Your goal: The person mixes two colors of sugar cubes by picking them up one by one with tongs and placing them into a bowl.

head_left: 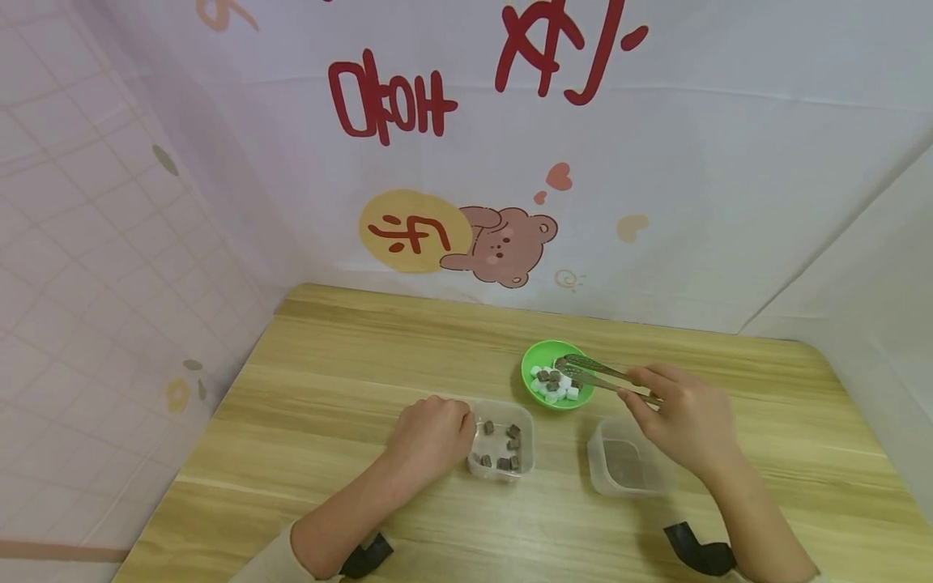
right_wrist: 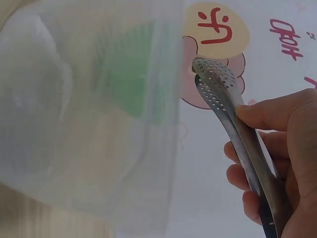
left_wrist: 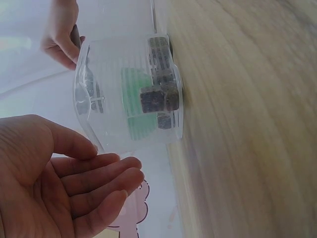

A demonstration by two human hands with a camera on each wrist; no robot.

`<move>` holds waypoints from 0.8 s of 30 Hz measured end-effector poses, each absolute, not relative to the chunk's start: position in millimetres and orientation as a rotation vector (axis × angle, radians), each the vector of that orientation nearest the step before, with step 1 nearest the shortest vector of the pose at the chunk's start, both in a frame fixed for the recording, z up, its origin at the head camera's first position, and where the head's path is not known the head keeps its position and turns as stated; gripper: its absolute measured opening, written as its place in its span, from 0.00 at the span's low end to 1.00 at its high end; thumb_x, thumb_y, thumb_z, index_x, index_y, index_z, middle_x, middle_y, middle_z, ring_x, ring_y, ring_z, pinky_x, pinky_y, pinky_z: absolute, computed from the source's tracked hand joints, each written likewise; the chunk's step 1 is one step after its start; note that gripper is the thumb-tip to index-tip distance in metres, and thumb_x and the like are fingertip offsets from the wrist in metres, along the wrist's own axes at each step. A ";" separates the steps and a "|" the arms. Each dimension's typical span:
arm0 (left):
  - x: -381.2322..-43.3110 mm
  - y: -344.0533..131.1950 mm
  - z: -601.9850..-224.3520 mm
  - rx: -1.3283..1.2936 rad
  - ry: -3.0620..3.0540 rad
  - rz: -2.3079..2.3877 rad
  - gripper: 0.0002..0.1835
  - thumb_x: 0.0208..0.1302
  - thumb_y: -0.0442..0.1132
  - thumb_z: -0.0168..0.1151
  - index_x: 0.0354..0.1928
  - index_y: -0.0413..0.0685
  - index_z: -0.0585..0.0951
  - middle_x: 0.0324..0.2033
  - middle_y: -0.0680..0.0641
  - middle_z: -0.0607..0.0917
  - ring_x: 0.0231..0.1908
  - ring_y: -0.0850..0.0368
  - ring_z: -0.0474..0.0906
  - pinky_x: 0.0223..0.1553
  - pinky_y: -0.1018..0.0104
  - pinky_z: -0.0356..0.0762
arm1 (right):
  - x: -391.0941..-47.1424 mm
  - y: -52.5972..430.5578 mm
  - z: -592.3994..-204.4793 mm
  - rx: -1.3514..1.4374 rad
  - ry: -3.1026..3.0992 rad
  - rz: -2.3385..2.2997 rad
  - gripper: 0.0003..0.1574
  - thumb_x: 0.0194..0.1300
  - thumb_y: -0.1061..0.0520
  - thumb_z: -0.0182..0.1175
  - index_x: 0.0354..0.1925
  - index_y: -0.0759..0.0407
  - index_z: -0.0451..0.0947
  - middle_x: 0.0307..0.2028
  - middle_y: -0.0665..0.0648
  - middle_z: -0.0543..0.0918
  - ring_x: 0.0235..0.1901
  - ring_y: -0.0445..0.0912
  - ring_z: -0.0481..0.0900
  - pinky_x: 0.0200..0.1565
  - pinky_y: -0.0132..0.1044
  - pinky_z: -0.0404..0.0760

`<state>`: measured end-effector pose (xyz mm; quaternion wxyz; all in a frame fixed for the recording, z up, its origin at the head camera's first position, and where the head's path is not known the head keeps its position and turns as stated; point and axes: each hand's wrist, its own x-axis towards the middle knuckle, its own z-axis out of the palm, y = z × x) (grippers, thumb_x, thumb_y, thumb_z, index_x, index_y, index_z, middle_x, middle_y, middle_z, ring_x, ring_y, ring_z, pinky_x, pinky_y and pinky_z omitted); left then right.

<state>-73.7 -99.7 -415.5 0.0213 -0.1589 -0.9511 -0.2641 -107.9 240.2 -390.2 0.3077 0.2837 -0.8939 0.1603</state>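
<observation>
In the head view my right hand (head_left: 688,417) grips metal tongs (head_left: 605,371) with perforated tips. The tongs (right_wrist: 247,144) reach over a green bowl (head_left: 535,352) of white cubes (head_left: 551,397) and brown cubes (head_left: 543,376). A brown cube seems to be at their tips. My left hand (head_left: 433,437) is at the left side of a clear plastic container (head_left: 528,453) with several brown cubes (head_left: 504,463) on its bottom. In the left wrist view the left hand's fingers (left_wrist: 99,178) are loosely extended, with the thumb at the container's rim corner.
A second clear plastic container (head_left: 605,478) stands on the wooden table (head_left: 364,340), below my right hand. The bowl is behind and between the two containers. A printed white cloth (head_left: 692,202) hangs along the table's back edge.
</observation>
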 end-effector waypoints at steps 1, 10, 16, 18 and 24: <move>-73.7 -99.7 -415.5 -0.490 -2.947 -0.820 0.28 0.70 0.34 0.58 0.13 0.56 0.60 0.11 0.60 0.55 0.16 0.66 0.49 0.15 0.70 0.52 | -107.1 241.6 -390.5 0.730 -2.378 0.420 0.18 0.53 0.53 0.72 0.42 0.61 0.90 0.36 0.57 0.90 0.19 0.48 0.84 0.15 0.34 0.68; -73.1 -100.1 -415.7 -0.495 -2.945 -0.832 0.28 0.70 0.33 0.58 0.13 0.56 0.60 0.11 0.60 0.55 0.16 0.66 0.49 0.15 0.70 0.52 | -101.9 247.7 -391.6 0.605 -2.456 0.406 0.20 0.50 0.54 0.75 0.43 0.59 0.90 0.38 0.58 0.90 0.17 0.46 0.82 0.15 0.32 0.64; -73.6 -99.8 -415.3 -0.493 -2.945 -0.827 0.28 0.70 0.34 0.58 0.13 0.56 0.61 0.12 0.60 0.56 0.16 0.66 0.50 0.15 0.69 0.53 | -99.9 245.7 -388.4 0.629 -2.427 0.428 0.21 0.50 0.52 0.74 0.44 0.59 0.89 0.38 0.56 0.91 0.19 0.46 0.84 0.16 0.32 0.67; -73.7 -99.7 -415.2 -0.491 -2.945 -0.826 0.28 0.70 0.34 0.58 0.13 0.56 0.61 0.12 0.60 0.56 0.16 0.66 0.50 0.15 0.69 0.54 | -98.8 243.0 -387.0 0.641 -2.433 0.449 0.23 0.50 0.53 0.74 0.46 0.60 0.88 0.38 0.56 0.91 0.22 0.48 0.86 0.18 0.34 0.71; -73.7 -99.3 -414.9 -0.488 -2.948 -0.822 0.28 0.70 0.34 0.58 0.13 0.56 0.61 0.11 0.61 0.56 0.16 0.66 0.50 0.15 0.68 0.54 | -94.3 232.7 -382.4 0.700 -2.450 0.471 0.26 0.50 0.54 0.73 0.49 0.61 0.86 0.37 0.57 0.90 0.25 0.48 0.86 0.22 0.40 0.78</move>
